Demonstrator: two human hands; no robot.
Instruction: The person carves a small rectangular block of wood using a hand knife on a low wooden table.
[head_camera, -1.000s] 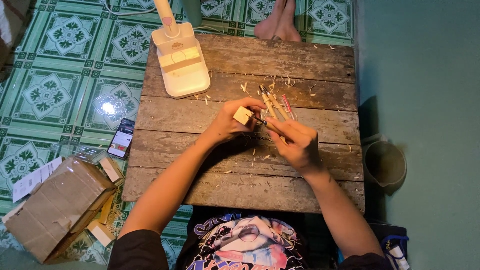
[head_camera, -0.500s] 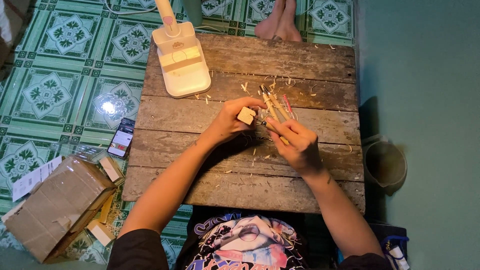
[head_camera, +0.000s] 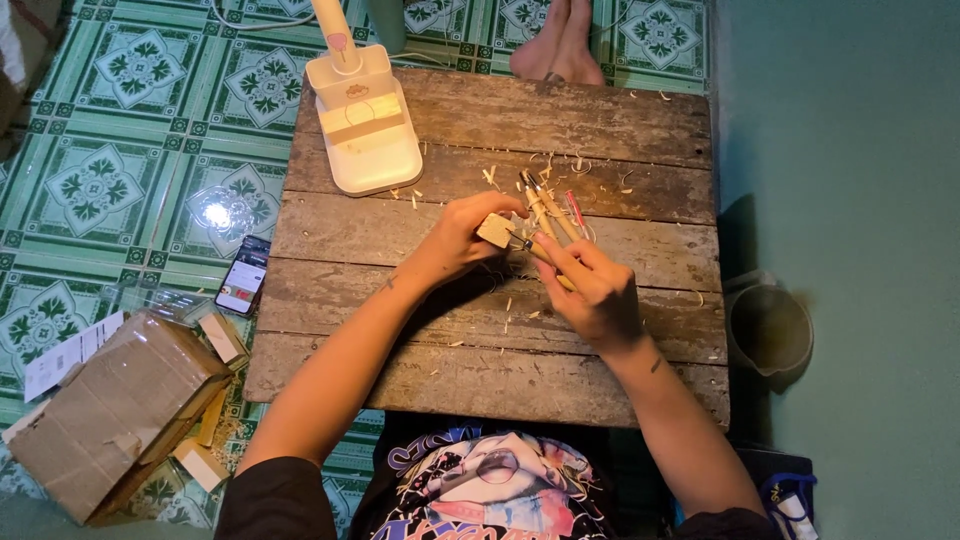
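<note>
A taped cardboard box (head_camera: 105, 410) sat on the tiled floor at far left, a phone (head_camera: 243, 275) lying beside the wooden table (head_camera: 400, 370). A white lamp base (head_camera: 364, 120) stood on the table's far left corner. The left hand (head_camera: 462, 235) pinched a small wooden block (head_camera: 494, 230) above the table's middle. The right hand (head_camera: 592, 290) was closed around a carving tool (head_camera: 530, 247), tip against the block. Spare tools (head_camera: 553, 205) and shavings lay just behind; a bucket (head_camera: 768, 325) stood to the right.
</note>
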